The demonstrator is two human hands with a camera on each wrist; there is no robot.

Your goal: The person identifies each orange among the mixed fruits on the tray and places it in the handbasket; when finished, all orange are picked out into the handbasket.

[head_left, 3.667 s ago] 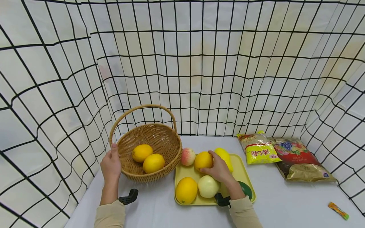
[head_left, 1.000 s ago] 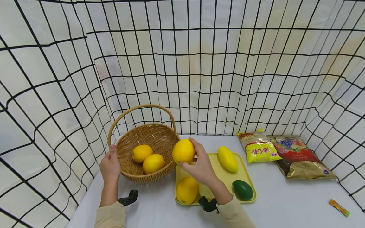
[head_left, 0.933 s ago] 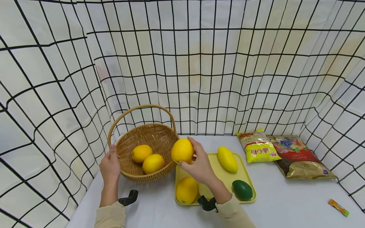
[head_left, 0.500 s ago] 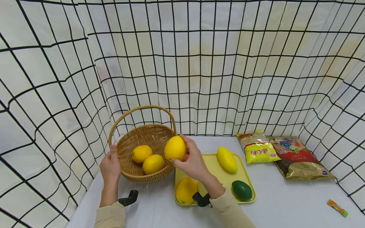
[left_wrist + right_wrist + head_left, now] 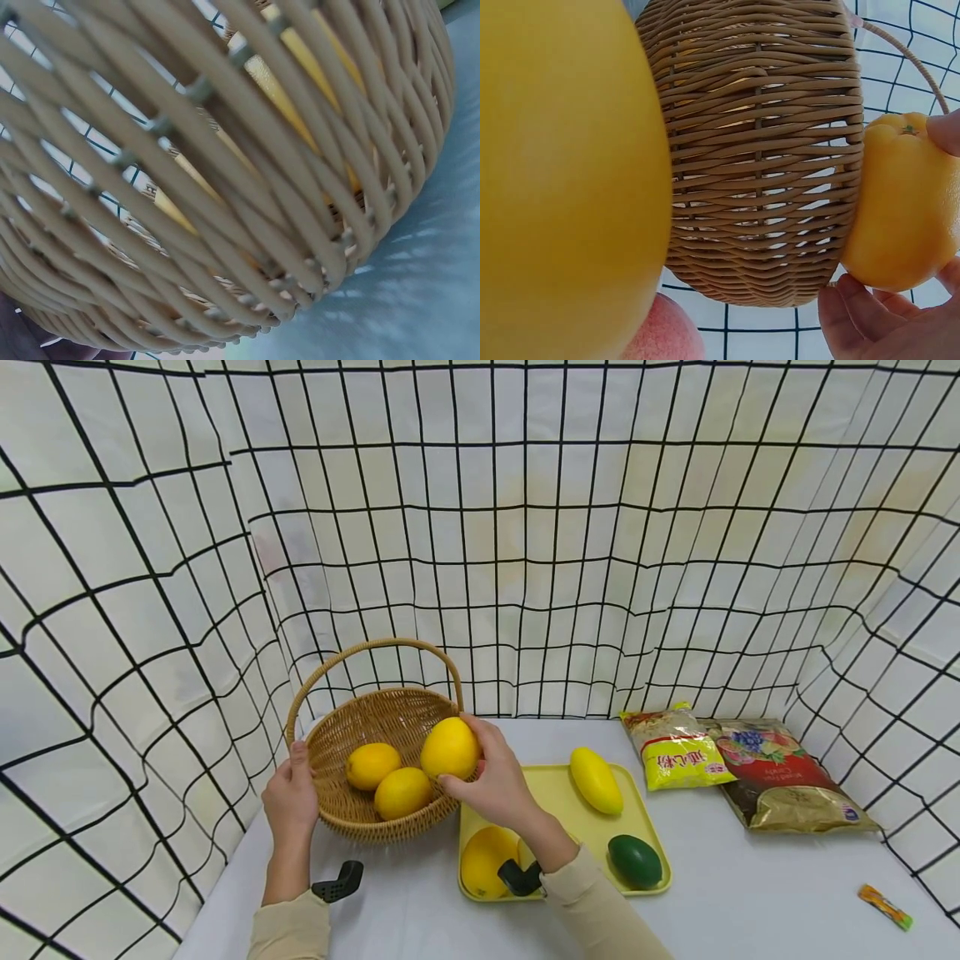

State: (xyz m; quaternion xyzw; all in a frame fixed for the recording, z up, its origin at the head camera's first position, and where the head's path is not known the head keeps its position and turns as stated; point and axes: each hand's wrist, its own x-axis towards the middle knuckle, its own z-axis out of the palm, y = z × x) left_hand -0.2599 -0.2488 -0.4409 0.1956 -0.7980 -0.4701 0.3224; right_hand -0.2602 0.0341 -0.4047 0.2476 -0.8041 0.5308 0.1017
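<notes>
One large yellow fruit point(image 5: 448, 747) is noted at the right edge of the mouth of the wicker basket point(image 5: 390, 710), left of centre in the head view, pinched between the thumb and fingers of your right hand point(image 5: 495, 781); it lies on the basket side of your palm, and in the right wrist view its slightly longer axis runs roughly top to bottom; whether it touches the rim cannot be told; your right hand is the nearer to it, while your left hand point(image 5: 291, 793) grips the basket's left side, mouth tilted toward you; basket contents: an upper-left lemon point(image 5: 372, 764) and a lower-right lemon point(image 5: 403, 793), side by side; contents of the yellow tray point(image 5: 555, 793), lower centre: orange-yellow fruit point(image 5: 486, 862) at its lower left, pale fruit point(image 5: 527, 855) mostly hidden behind your right wrist, long yellow fruit point(image 5: 596, 781) at its upper right, dark green fruit point(image 5: 634, 862) at its lower right; a pink fruit point(image 5: 666, 334) shows at the lower left of the right wrist view
</notes>
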